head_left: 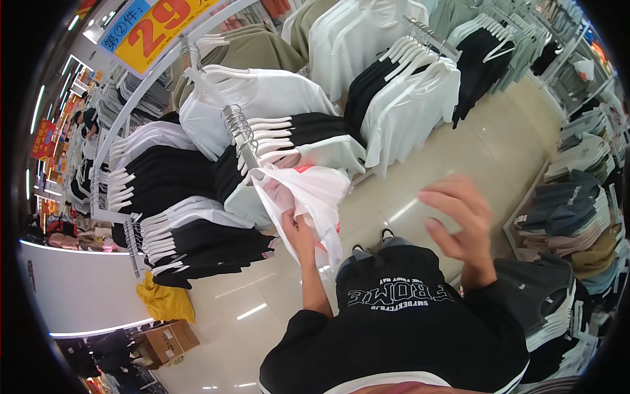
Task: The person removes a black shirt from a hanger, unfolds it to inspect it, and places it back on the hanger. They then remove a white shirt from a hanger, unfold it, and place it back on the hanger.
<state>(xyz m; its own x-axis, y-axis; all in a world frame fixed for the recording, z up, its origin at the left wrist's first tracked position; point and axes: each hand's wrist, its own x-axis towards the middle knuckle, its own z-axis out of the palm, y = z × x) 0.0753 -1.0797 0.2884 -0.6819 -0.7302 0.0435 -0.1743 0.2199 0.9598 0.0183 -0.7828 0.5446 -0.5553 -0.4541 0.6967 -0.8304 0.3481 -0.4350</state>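
1. The left hand (298, 235) is at the white fabric garment with red and pink markings (319, 190), its fingers bent at the open, pinkish inside edge. Some fingertips are hidden by the cloth, so how firmly they pinch it cannot be told.
2. That garment is at the front end of a silver metal display arm (248, 154), spread out toward the person and tilted over the floor.
3. The right hand (462, 220) is raised over the glossy beige tiled floor (387, 197), well apart from the garment and touching nothing. Its fingers are curved and spread, with the thumb apart; they are blurred.
4. Right behind the white garment, black shirts on white plastic hangers (315, 126) and a pale grey-green shirt (335, 152) crowd the same arm, close-packed and partly covered by it.
5. To the left, more black shirts (216, 244) hang from a lower arm, near the left forearm. Farther back are a white long shirt (262, 92) and olive shirts (252, 49).
6. A yellow and blue price sign (157, 33) stands above the curved white rack frame (141, 85).
7. On the right, dark grey shirts (535, 289) hang close beside the person's right arm.
8. A yellow cloth (165, 299) hangs above a brown cardboard box (167, 343) at lower left.
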